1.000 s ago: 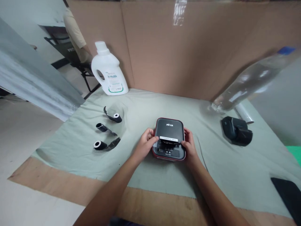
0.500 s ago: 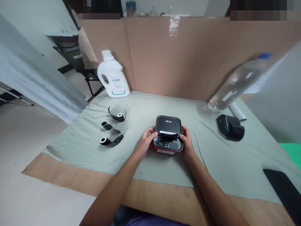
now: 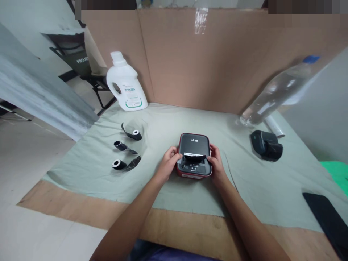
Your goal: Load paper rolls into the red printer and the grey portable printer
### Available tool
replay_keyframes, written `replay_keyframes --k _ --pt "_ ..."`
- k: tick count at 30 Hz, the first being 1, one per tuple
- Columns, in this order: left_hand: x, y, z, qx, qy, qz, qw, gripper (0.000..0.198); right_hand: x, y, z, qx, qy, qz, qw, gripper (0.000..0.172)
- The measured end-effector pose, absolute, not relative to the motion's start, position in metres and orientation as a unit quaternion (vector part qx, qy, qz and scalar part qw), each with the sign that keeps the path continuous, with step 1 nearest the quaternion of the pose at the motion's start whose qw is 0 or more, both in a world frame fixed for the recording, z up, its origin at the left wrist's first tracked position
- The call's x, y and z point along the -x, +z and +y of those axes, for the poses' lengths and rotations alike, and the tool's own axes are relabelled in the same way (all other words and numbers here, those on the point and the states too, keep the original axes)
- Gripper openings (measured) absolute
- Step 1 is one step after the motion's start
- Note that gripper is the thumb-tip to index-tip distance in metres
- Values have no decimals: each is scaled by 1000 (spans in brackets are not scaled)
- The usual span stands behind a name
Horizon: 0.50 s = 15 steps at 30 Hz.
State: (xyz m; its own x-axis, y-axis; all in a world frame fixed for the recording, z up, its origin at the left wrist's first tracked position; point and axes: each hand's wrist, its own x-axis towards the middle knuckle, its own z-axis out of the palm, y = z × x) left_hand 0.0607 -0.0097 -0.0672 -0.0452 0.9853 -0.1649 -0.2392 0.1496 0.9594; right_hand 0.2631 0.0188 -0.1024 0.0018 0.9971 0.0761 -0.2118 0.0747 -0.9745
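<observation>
A small label printer with a black top and red sides sits on the cloth in front of me. Dark paper curls out of its slot, with a white strip along its edge. My left hand grips the left side, thumb on the top edge. On the opposite side my right hand is closed the same way, its thumb by the slot. Left of the printer lie three black paper rolls, partly unwound: a far roll, a middle roll and a near roll.
A white detergent bottle stands back left, before a cardboard panel. A clear bottle with a blue cap leans at the right, above a black handheld device. A dark flat object lies near the right edge.
The camera view has shifted slightly, with the left-hand objects appearing a little further left. Both hands stay on the printer, which keeps its place.
</observation>
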Motion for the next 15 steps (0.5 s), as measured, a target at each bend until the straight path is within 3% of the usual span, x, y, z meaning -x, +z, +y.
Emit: replay_keyframes --k 5,9,15 --pt "-60 -72 -12 -441 524 523 507 20 -268 -112 18 405 503 -506 572 53" --pt "-58 -72 -16 -585 509 516 365 35 -270 -116 17 410 484 -519 573 55" --pt "-62 -67 -23 -668 477 463 335 43 -268 -114 15 443 459 -520 567 54"
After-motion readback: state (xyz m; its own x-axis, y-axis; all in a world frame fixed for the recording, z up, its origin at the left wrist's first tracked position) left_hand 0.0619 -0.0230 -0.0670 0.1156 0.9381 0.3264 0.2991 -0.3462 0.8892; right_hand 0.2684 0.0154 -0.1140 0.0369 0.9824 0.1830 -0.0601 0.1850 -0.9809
